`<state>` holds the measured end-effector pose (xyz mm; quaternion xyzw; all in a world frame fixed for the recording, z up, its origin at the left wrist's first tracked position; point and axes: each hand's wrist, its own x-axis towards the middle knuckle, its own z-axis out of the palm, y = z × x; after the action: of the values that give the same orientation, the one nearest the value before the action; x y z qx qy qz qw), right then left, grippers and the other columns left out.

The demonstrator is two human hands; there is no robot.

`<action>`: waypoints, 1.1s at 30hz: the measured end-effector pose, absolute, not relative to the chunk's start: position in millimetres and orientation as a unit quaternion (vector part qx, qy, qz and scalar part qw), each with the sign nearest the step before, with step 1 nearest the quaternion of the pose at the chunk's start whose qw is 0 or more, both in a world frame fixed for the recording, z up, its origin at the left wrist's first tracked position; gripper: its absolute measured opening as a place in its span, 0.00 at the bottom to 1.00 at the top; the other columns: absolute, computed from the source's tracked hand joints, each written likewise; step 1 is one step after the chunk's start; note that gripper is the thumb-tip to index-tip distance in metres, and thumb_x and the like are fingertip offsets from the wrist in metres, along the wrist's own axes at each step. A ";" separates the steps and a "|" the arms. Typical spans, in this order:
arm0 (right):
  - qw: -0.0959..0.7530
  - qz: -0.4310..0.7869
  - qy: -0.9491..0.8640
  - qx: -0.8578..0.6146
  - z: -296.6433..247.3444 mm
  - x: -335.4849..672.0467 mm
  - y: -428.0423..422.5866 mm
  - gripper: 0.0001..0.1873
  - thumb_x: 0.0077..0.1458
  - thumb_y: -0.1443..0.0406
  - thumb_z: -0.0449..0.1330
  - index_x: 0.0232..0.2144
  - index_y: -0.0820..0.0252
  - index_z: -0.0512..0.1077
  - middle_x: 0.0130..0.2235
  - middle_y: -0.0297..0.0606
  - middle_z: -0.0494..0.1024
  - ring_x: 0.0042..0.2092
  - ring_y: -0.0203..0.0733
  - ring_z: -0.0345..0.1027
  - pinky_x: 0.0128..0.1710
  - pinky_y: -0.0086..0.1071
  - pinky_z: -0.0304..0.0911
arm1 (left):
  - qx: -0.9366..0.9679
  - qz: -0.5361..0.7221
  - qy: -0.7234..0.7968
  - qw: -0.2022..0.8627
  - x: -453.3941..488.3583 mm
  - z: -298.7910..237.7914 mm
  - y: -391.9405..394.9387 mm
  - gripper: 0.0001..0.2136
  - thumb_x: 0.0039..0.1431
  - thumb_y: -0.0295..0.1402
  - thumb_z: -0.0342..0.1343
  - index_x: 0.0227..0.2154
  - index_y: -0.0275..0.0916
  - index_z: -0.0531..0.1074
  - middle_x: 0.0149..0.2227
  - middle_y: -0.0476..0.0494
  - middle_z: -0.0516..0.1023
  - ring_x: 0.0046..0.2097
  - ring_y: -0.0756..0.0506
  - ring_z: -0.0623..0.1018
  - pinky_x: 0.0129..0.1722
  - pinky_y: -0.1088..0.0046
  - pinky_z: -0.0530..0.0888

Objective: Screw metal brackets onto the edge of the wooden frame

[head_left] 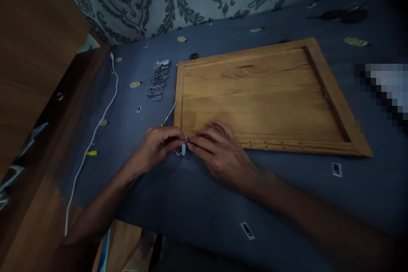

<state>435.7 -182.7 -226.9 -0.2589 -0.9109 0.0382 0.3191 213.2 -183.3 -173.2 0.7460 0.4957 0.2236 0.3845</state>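
My left hand (pixel 159 144) and my right hand (pixel 216 148) meet at the near left corner of a wooden cabinet door (pixel 261 93) lying flat on a blue cloth. Between the fingertips of both hands sits a small silvery metal fitting (pixel 183 148), pinched from both sides. The fingers of both hands are curled around it. A thin screwdriver (pixel 168 114) with a yellow tip lies just left of the door's edge, a little beyond my left hand.
Several metal hinges (pixel 158 80) lie in a cluster left of the door. A white cable (pixel 105 110) runs along the cloth's left side beside brown wooden furniture (pixel 35 59). Patterned wallpaper stands behind. Dark objects (pixel 347 13) sit at the far right.
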 end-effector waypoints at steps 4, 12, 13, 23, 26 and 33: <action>0.323 0.034 -0.910 -0.256 -225.5 435.8 -183.0 0.14 0.67 0.73 0.57 0.47 0.58 0.80 0.44 0.39 0.84 0.49 0.46 0.69 0.63 0.53 0.56 | 0.734 0.219 0.495 0.409 210.9 -176.1 -181.8 0.07 0.64 0.34 0.58 0.33 0.36 0.76 0.25 0.50 0.74 0.28 0.52 0.72 0.29 0.79 0.67; 0.317 0.043 -0.912 -0.257 -223.9 436.2 -182.1 0.15 0.66 0.74 0.56 0.46 0.55 0.79 0.46 0.36 0.84 0.49 0.46 0.71 0.63 0.53 0.56 | 0.732 0.201 0.505 0.412 199.9 -162.5 -183.0 0.07 0.65 0.34 0.57 0.43 0.38 0.74 0.31 0.50 0.80 0.28 0.52 0.76 0.32 0.79 0.72; 0.312 0.047 -0.913 -0.259 -223.6 436.3 -182.2 0.15 0.66 0.74 0.57 0.46 0.54 0.79 0.46 0.36 0.84 0.49 0.46 0.71 0.63 0.53 0.56 | 0.740 0.194 0.514 0.389 197.2 -158.3 -184.0 0.07 0.66 0.34 0.57 0.43 0.38 0.74 0.30 0.51 0.79 0.28 0.52 0.75 0.32 0.79 0.71; 0.319 0.048 -0.910 -0.261 -227.7 436.2 -181.8 0.15 0.66 0.74 0.58 0.47 0.53 0.79 0.46 0.34 0.84 0.49 0.45 0.71 0.64 0.52 0.55 | 0.774 0.158 0.604 0.107 176.6 -158.0 -220.1 0.09 0.70 0.38 0.55 0.37 0.39 0.71 0.34 0.48 0.72 0.36 0.47 0.74 0.36 0.73 0.69; 0.313 0.043 -0.913 -0.259 -226.5 435.9 -181.4 0.14 0.68 0.73 0.56 0.47 0.53 0.78 0.46 0.33 0.84 0.49 0.45 0.71 0.63 0.52 0.56 | 0.813 0.187 0.545 0.090 185.1 -162.0 -231.5 0.05 0.72 0.32 0.52 0.40 0.38 0.70 0.35 0.48 0.74 0.38 0.48 0.76 0.39 0.74 0.72; 0.298 0.046 -0.917 -0.260 -221.9 436.7 -182.0 0.15 0.70 0.72 0.52 0.46 0.55 0.78 0.47 0.36 0.84 0.49 0.46 0.71 0.63 0.53 0.56 | 0.893 0.133 0.430 -0.010 224.5 -167.7 -255.8 0.08 0.72 0.27 0.47 0.44 0.37 0.71 0.28 0.48 0.75 0.28 0.49 0.75 0.28 0.73 0.70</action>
<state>436.7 -182.0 -221.9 -0.2602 -0.9172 0.0460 0.2981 224.5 -255.8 -167.7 0.8929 0.4302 0.1326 -0.0096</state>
